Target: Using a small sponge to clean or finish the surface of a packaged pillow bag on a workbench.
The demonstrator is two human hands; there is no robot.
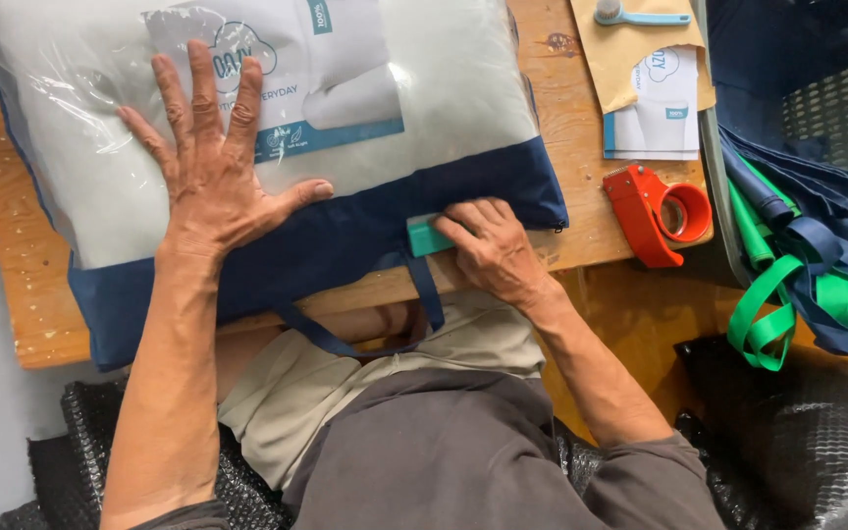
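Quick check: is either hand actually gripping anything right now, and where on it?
Right hand pinches the teal tab on the pillow bag's navy edge, fingers on its right end. Left hand only presses flat on the bag.

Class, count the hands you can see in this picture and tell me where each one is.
2. The left hand lies flat, fingers spread, on the bagged pillow. The right hand presses a teal tab at the bag's navy edge. None seem hidden.

White pillow in a clear, navy-edged bag, teal tag, orange tape dispenser, green straps.
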